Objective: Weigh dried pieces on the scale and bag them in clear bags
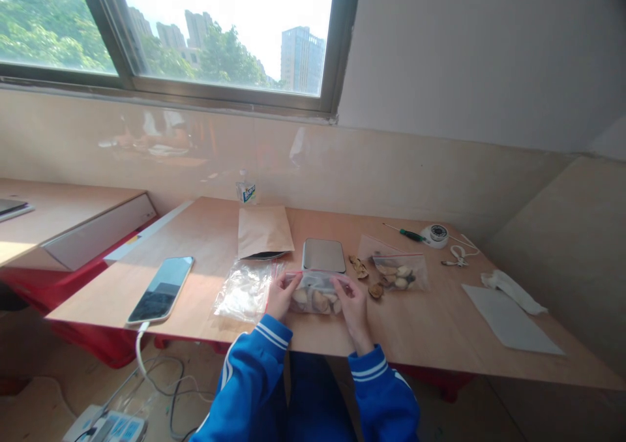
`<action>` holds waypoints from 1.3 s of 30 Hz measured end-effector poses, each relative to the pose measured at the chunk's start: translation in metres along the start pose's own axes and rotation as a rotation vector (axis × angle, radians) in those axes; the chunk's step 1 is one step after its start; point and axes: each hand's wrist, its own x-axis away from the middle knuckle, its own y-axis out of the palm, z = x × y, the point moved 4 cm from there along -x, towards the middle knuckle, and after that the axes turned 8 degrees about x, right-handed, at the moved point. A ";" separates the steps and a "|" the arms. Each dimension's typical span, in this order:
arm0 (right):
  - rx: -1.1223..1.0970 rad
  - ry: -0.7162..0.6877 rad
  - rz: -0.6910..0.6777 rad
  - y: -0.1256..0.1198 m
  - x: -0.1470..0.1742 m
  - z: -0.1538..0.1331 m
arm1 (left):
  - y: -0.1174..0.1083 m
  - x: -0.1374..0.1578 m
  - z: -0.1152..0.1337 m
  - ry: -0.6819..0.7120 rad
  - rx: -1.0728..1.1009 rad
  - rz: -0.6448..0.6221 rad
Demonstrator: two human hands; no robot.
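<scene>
A clear zip bag (315,292) with a pinkish-red top strip is above the front part of the wooden table (415,328), just before the person, with pale dried slices in its lower half. The left hand (280,296) and the right hand (353,302) each pinch one upper corner between thumb and fingers, so the strip is stretched between them. I cannot tell if the zip is fully pressed, nor if the bottom of the bag rests on the wood. If a gap remains in the zip and the bag is tipped, slices could, I think, fall out; if one pinch slips, the bag could drop to one side. Just behind is a flat digital scale (323,255), and a forward push of the bag might shift it. To the right lie loose brown dried pieces (359,267), near enough to be swept by the right hand, and a second zip bag (415,276) with similar contents. Beside the left hand are thin plastic bags (243,290), which a sleeve could drag away; behind them lies a kraft paper pouch (264,230). Farther left, the smartphone (163,290) has a white cable (138,351) hanging over the edge; a leg catching it could pull the phone down.
</scene>
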 end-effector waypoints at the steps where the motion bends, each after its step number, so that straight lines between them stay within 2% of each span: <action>1: -0.001 -0.010 0.014 -0.001 0.000 0.000 | 0.000 0.000 0.000 -0.001 0.000 0.007; 10: -0.018 -0.079 0.019 -0.005 -0.001 0.002 | -0.001 0.000 0.002 -0.004 -0.028 0.024; 14: -0.080 -0.042 0.012 -0.005 -0.002 0.004 | 0.002 -0.001 -0.002 -0.031 -0.031 -0.040; 21: -0.234 0.086 -0.118 0.005 0.001 0.003 | 0.007 0.001 -0.005 -0.098 0.070 -0.127; 27: -0.188 0.123 -0.112 0.006 0.003 0.002 | 0.008 0.001 -0.003 -0.075 0.003 -0.120; 33: -0.203 0.131 -0.090 0.007 0.003 0.000 | 0.007 0.003 0.000 -0.060 0.018 -0.053; 39: -0.193 0.123 -0.101 0.008 0.003 -0.001 | 0.008 0.004 0.000 -0.015 -0.013 -0.096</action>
